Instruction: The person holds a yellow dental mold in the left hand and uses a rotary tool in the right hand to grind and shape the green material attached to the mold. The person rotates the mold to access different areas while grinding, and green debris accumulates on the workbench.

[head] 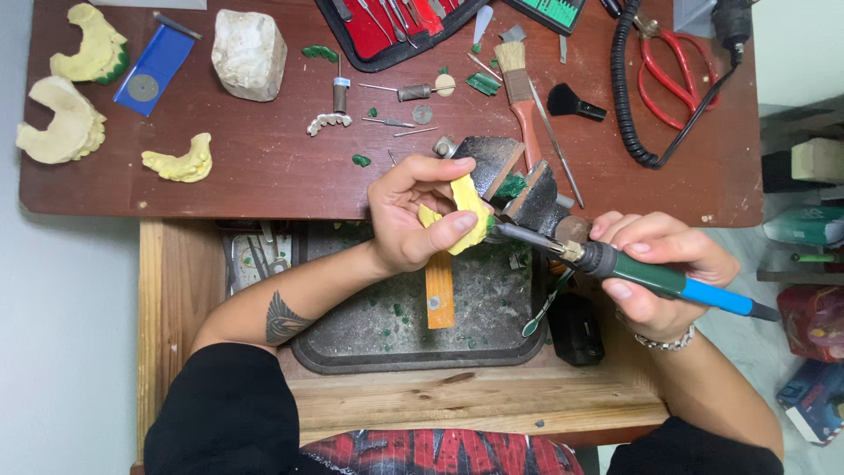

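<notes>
Black sleeves and a tattooed forearm frame the work: the left hand pinches a yellow dental cast between thumb and fingers, braced against a dark bench peg at the near edge of the bench. Closed around a green-and-blue handpiece, the right hand lays the tool's tip against the cast's right side. To do this well, I would keep the cast pressed to the peg, wrists steady, strokes light. Below, a dark tray in the open drawer holds green chips. Far left lie three more casts and a white block; a brush and red scissors sit far right.
</notes>
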